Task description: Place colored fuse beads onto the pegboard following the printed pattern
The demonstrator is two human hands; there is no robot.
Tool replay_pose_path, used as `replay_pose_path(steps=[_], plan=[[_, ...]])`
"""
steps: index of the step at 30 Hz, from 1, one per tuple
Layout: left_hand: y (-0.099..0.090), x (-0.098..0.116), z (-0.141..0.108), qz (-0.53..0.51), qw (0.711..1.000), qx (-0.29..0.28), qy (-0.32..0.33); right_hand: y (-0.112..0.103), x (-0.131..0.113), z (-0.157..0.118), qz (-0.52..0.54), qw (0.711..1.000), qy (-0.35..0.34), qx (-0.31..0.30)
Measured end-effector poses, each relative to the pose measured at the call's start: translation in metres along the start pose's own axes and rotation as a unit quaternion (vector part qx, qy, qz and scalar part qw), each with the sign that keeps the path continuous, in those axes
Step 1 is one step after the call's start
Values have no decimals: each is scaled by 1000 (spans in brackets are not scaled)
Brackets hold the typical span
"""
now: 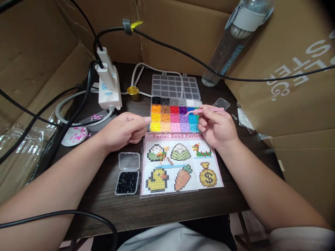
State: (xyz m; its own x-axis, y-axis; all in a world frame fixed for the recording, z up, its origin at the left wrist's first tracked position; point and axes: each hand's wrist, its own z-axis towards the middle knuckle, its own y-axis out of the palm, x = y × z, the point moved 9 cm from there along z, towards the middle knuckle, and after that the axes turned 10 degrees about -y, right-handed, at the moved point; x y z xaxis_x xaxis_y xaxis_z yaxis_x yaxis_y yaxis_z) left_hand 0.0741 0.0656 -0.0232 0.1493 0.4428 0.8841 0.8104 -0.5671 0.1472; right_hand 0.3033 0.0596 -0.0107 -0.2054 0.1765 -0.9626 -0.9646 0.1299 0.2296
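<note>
My right hand is closed around pink tweezers, whose bent tips reach over the purple compartments of the bead box. The box lies open, its compartments filled with small beads sorted by colour. My left hand is closed, thumb on index finger, with the thumb tip at the box's left edge; whether it grips anything is hidden. Below the box lies a Perler bead pattern sheet under a clear pegboard. Some beads sit on the board over the upper-left rice ball picture.
A small case of black beads stands open left of the sheet. Further left are a white dish with pink beads and a power strip. A gold cup, water bottle and hanging black cable are behind.
</note>
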Motion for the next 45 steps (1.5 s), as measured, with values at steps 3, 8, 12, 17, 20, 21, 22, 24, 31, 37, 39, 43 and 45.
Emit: replay_pose_path(steps=[3, 8, 12, 17, 20, 21, 22, 24, 31, 37, 39, 43, 45], plan=[[1, 0, 0, 0, 1000, -2, 2, -2, 2, 0, -4, 1000, 6, 9], [1, -1, 0, 0, 1000, -4, 1, -2, 5, 1, 18, 1000, 15, 7], [0, -2, 0, 4, 1000, -5, 1, -2, 7, 1, 43, 999, 25, 18], [0, -2, 0, 5, 1000, -2, 1, -4, 6, 2, 25, 999, 15, 20], [1, -1, 0, 5, 1000, -5, 2, -4, 6, 2, 23, 1000, 12, 15], [1, -1, 0, 5, 1000, -6, 2, -4, 5, 2, 21, 1000, 10, 13], [1, -1, 0, 4, 1000, -7, 2, -4, 5, 2, 19, 1000, 7, 12], [1, -2, 0, 0, 1000, -8, 0, -3, 3, 2, 19, 1000, 1, 12], [0, -3, 0, 0, 1000, -14, -8, -4, 9, 2, 90, 995, 33, 40], [2, -1, -1, -2, 1000, -20, -4, -6, 9, 2, 105, 992, 36, 55], [2, -2, -1, -4, 1000, -20, -2, -5, 8, 2, 106, 992, 35, 55], [-1, -5, 1, -5, 1000, -20, 1, -3, 7, 0, 107, 992, 38, 54], [-1, -4, 1, 0, 1000, -19, 5, -2, 7, 0, 103, 993, 37, 54]])
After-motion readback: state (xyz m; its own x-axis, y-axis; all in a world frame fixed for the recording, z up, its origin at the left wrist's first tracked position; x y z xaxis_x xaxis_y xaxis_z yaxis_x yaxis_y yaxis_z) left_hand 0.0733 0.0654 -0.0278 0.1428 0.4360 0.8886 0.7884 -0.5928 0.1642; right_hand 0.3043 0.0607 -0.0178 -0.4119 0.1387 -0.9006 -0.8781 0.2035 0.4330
